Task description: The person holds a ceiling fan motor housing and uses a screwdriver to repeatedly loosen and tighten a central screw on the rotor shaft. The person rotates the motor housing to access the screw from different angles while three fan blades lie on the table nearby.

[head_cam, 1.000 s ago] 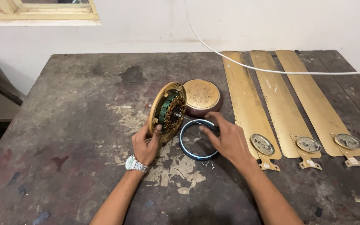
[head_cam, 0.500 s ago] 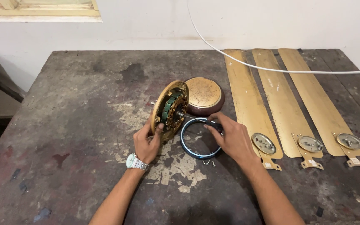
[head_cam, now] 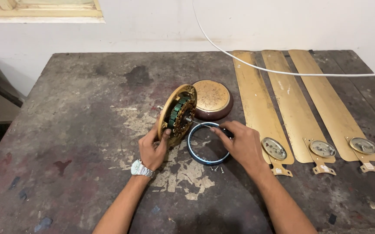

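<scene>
Your left hand (head_cam: 153, 149) grips the lower rim of the round gold fan motor plate with green and copper windings (head_cam: 178, 115), fingers curled around its edge, holding it up on edge near the middle of the dark, worn tabletop (head_cam: 79, 130). Your right hand (head_cam: 241, 143) has its fingers closed narrowly on the dark handle of a thin metal screwdriver (head_cam: 205, 125), whose tip meets the centre of the windings. Under that hand a blue-rimmed metal ring (head_cam: 196, 154) lies flat on the tabletop, with a few small screws (head_cam: 216, 169) just beside it. Behind the plate sits a round brown and gold motor cover (head_cam: 213, 99), touching or nearly touching it. Three long gold fan blades (head_cam: 291, 104) lie side by side to the right, and a white cable (head_cam: 283, 71) crosses above them.
</scene>
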